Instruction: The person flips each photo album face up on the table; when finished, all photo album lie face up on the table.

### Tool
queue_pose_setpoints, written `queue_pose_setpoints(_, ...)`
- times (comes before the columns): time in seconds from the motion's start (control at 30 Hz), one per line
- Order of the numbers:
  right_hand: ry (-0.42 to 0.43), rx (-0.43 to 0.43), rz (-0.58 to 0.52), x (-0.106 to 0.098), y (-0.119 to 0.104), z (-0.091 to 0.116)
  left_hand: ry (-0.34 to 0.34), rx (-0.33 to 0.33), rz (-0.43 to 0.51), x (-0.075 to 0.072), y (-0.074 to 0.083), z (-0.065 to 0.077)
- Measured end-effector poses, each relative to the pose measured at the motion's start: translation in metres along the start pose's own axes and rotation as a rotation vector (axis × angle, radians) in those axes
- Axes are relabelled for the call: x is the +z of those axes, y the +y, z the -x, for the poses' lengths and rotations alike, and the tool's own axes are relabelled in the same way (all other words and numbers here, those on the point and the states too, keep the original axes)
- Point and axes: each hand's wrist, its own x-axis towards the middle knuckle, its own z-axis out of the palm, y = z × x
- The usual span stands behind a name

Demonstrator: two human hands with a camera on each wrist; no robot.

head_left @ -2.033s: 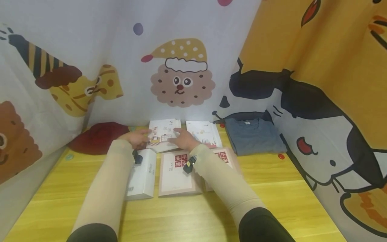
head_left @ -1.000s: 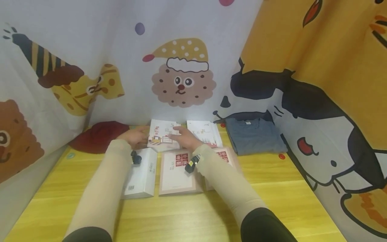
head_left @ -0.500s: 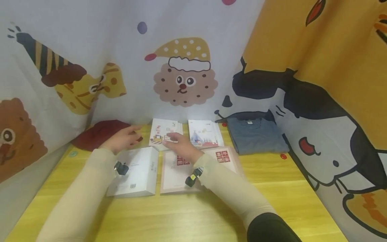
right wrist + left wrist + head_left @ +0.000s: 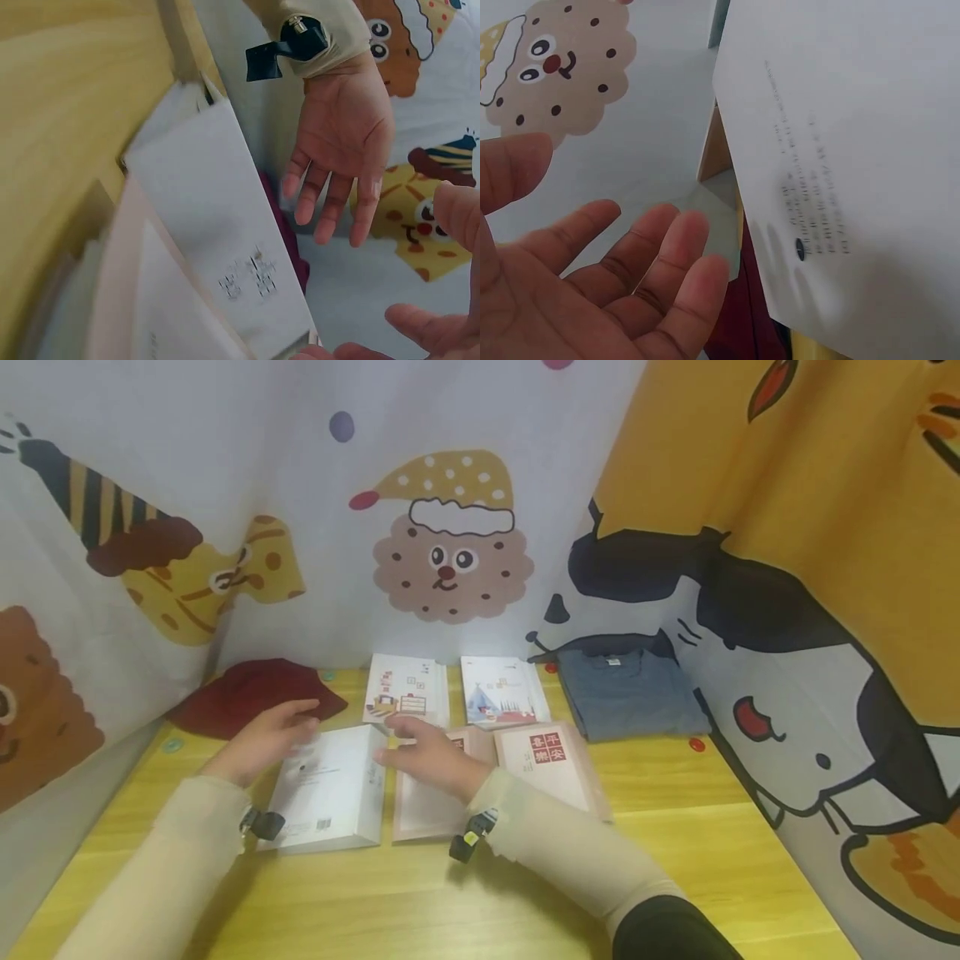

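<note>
My left hand [image 4: 264, 743] hovers by the upper left of a white tent-shaped piece [image 4: 326, 789], like a desk calendar, with small print and a barcode. Its fingers are spread and hold nothing; the left wrist view shows the palm beside the white panel [image 4: 840, 150]. My right hand [image 4: 435, 760], also holding nothing, is over the gap between that piece and a pink-bordered one with red characters [image 4: 427, 814], which it partly covers. A second pink-bordered piece [image 4: 536, 777] lies to its right. Behind stand two white calendar-like pieces with a house picture [image 4: 405, 689] and a tent picture [image 4: 501, 693].
A dark red hat-like cloth [image 4: 258, 693] is at the back left of the yellow wood-grain table [image 4: 420, 902]. A folded grey-blue shirt [image 4: 633, 697] is at the back right. Small red [image 4: 697, 745] and green [image 4: 172, 745] discs lie near the table's sides. Printed curtains surround the table.
Both hands have left the house-picture piece and come nearer, the left hand also leftward. The house-picture piece stays at the back, beside the tent-picture one.
</note>
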Motion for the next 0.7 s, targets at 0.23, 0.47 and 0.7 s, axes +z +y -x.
queue_pose_setpoints(0.23,-0.040,0.014,0.005,0.013,0.000,0.009,0.047,0.013,-0.049,0.004,-0.004,0.018)
queue_pose_setpoints(0.47,-0.066,0.022,0.018,0.028,0.000,0.015,0.070,0.010,-0.050,0.005,-0.014,0.034)
queue_pose_setpoints(0.7,-0.059,0.026,0.057,0.037,0.001,0.015,0.024,-0.045,-0.017,0.004,-0.031,0.046)
